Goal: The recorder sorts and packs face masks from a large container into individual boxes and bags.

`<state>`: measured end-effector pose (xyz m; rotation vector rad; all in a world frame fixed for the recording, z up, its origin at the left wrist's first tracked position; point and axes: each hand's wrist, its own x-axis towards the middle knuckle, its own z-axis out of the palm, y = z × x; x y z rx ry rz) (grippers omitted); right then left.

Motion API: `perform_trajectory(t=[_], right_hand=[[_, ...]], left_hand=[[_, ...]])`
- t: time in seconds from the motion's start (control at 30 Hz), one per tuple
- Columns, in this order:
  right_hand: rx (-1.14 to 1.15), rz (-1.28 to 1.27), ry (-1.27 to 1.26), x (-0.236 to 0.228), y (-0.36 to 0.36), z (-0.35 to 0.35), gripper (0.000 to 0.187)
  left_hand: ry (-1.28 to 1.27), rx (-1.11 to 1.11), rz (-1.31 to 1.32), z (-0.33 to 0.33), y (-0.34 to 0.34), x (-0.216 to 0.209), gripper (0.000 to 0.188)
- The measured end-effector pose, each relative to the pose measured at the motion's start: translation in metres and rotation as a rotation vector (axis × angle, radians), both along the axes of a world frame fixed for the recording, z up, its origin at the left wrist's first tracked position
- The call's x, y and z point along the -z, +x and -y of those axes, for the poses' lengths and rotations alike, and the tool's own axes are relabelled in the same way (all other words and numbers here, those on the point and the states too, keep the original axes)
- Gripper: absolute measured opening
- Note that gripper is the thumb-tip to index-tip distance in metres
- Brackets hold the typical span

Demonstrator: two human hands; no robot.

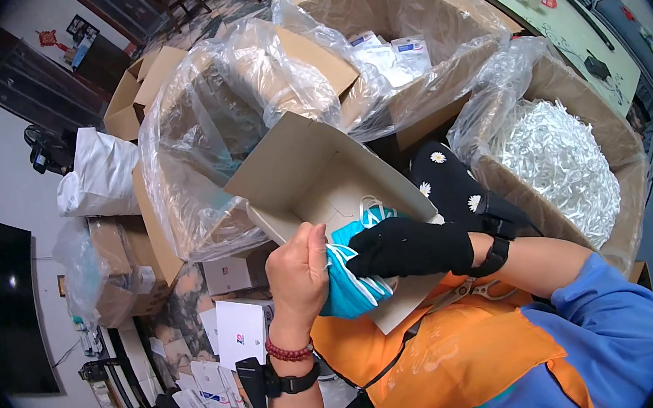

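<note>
your left hand (297, 268) bare, fingers curled tight on stack of teal masks (345, 282) — right hand (412, 247), black-gloved, closed on same stack from other side. stack sits between both hands, just below open mouth of small cardboard box (315, 177), long axis pointing up into it. both wrists bent inward.

A white wall (3, 192) carried a dark screen (7, 309); plastic-lined cardboard boxes (401, 10) crowded the floor beside a green desk (564, 24).
</note>
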<state>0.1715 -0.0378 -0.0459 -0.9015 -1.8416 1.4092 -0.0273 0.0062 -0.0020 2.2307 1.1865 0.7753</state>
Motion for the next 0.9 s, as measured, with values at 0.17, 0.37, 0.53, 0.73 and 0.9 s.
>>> perform_trajectory(t=[0.17,0.37,0.53,0.73,0.9], right_hand=[[0.02,0.076,0.305,-0.03,-0.001,0.018,0.015],[-0.264,-0.04,-0.465,-0.087,-0.008,0.048,0.022],[0.463,-0.325,-0.253,-0.035,-0.001,0.011,0.018],[0.427,-0.373,-0.383,-0.025,-0.038,0.006,0.043],[0.251,-0.241,-0.458,-0.02,-0.033,0.012,0.054]], left_hand=[[-0.146,-0.054,0.127,-0.007,-0.004,0.008,0.03],[-0.372,-0.383,0.871,-0.042,-0.07,0.038,0.033],[-0.722,-0.073,1.058,-0.029,-0.044,0.023,0.051],[-0.469,0.15,1.073,0.0,0.013,0.033,0.061],[-0.595,0.05,1.401,0.024,0.044,-0.005,0.055]])
